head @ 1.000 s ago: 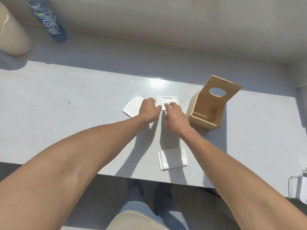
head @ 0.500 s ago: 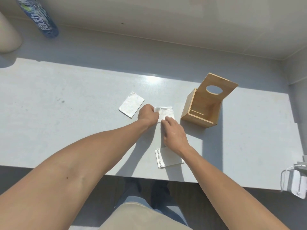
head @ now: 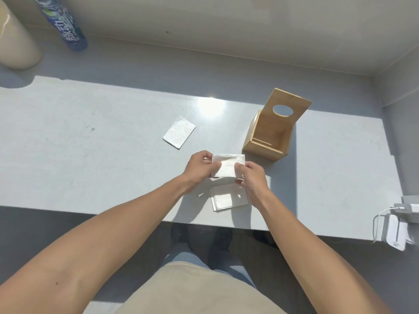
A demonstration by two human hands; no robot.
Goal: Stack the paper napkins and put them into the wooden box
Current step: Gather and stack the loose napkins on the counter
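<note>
Nearest the table's front edge lay a small pile of folded white paper napkins (head: 229,198), flat on the pale grey tabletop (head: 90,155). Just above it, both hands held one white napkin (head: 227,167) off the surface: the left hand (head: 198,165) pinched its left edge between thumb and fingers, the right hand (head: 251,175) pinched the right side. This looked like the gathering step, the held sheet bound for the pile below; lowering it square onto those edges seemed the next need. Farther off lay another loose white napkin (head: 179,132), not yet collected. Beyond, to the right, the light wooden box (head: 269,134) stood open, its lid with a round hole tipped up, no napkins visible inside.
</note>
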